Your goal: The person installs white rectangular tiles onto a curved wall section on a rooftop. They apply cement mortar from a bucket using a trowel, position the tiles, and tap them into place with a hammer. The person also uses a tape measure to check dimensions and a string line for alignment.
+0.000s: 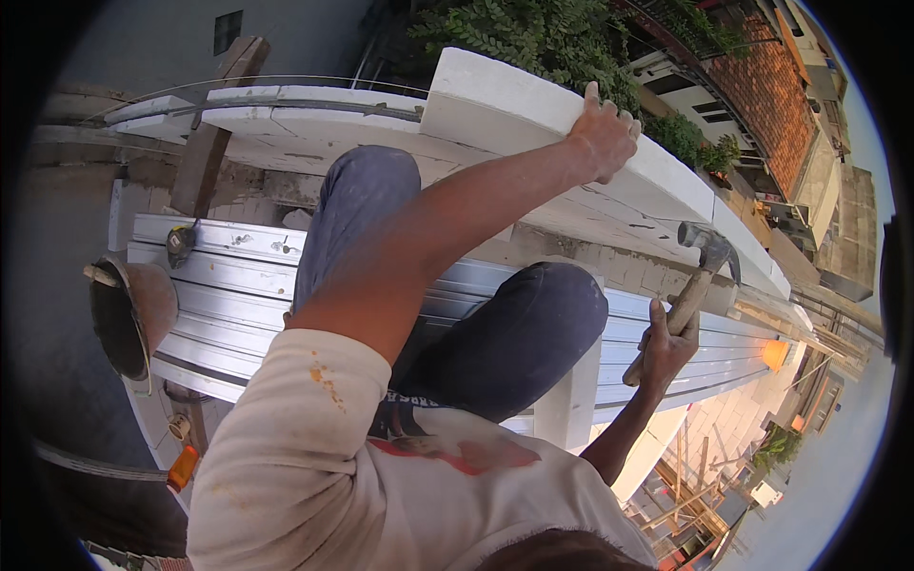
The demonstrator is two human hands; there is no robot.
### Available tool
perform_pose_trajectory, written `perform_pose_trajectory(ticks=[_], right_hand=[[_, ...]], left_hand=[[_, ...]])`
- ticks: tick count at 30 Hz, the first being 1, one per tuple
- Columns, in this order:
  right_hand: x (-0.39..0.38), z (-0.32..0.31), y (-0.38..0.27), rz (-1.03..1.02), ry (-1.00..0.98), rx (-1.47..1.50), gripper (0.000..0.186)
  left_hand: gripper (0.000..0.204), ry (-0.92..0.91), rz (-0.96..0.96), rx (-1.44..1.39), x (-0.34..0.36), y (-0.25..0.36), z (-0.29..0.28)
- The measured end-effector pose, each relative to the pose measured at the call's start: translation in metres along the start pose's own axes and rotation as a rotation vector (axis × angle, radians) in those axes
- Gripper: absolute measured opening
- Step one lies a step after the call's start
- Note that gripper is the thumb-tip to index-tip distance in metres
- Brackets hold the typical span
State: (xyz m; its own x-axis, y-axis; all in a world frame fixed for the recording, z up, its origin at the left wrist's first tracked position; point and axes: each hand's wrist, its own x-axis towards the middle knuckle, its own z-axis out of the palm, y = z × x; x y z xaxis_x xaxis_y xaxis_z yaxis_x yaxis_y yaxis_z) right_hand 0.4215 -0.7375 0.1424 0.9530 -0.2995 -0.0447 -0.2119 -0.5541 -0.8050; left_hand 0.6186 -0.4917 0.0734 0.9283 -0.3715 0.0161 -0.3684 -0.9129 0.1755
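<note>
On top of the white wall (276,145), a long white block (514,112) sits along the edge. My left grip (606,141) rests on the block with bent fingers, but I can't tell if it squeezes. My right grip (669,348) is wrapped around the wooden handle of a hammer (692,293), with its metal head up. Near the far left corner of the shiny metal platform (233,309) lies a tape measure (181,242), and a bucket (155,303) is by its left edge.
</note>
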Motion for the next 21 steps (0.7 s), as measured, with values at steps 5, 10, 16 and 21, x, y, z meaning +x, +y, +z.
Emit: perform_pose_trajectory(ticks=[5,10,16,21], right_hand=[[-0.04,-0.06,0.154,0.414,0.111,-0.125,0.026],[-0.048,-0.086,0.243,0.698,0.064,0.031,0.021],[-0.035,-0.117,0.294,0.722,-0.006,-0.004,0.018],[-0.031,-0.117,0.32,0.759,-0.092,-0.035,0.018]], left_hand=[[0.1,-0.053,0.041,0.038,0.012,0.011,0.004],[0.08,0.024,0.109,0.035,0.018,-0.007,-0.012],[0.053,0.645,0.195,-0.319,-0.031,-0.007,-0.051],[0.059,0.406,0.067,-0.227,-0.138,-0.034,-0.03]])
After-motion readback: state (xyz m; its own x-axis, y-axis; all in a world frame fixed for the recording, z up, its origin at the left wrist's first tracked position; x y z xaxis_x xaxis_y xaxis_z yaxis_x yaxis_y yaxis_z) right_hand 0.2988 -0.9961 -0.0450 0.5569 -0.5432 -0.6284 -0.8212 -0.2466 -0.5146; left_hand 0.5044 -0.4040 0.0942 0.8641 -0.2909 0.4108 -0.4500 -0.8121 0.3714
